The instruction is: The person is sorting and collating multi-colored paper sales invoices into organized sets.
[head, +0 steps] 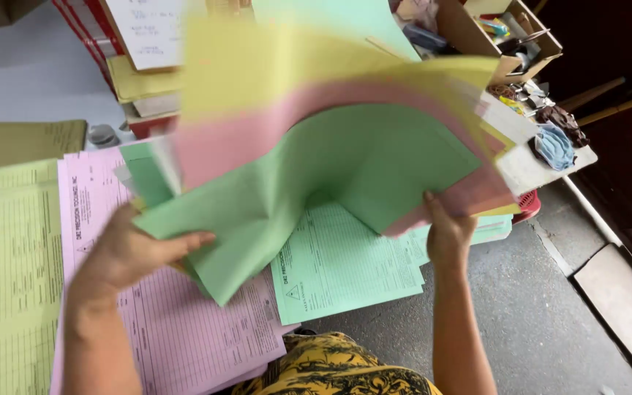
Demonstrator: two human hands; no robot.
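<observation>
Both hands are up off the surface (31,80), holding one fanned bundle of coloured sheets (316,146) between them, raised over the paperwork below and blurred with motion. The left hand (129,252) grips the bundle's lower left edge, its fingers (188,241) closed round the green sheet there with the thumb lying across the front. The right hand (448,234) pinches the lower right edge, fingers tucked behind the paper and clamped on it. In the bundle I count three colour bands from top to bottom: yellow, then pink, then a large green sheet that sags in the middle between the two grips; how many single leaves make up each band I cannot tell. Under the bundle lie three stacks of printed forms side by side: a yellow stack of forms (9,271) at the far left, a pink stack of forms (184,336) next to it and partly under the left hand, and a green stack of forms (345,267) to the right, overlapping the pink one's edge. Behind them one brown folder (23,143) lies flat, and further back stands a pile of red-edged files (140,95) with yellow paper on top. At the upper right one open cardboard box (499,36) holds small odds and ends, and beside it one crumpled blue face mask (554,146) rests on a white board. The person's yellow and black patterned garment (338,369) shows at the bottom edge.
</observation>
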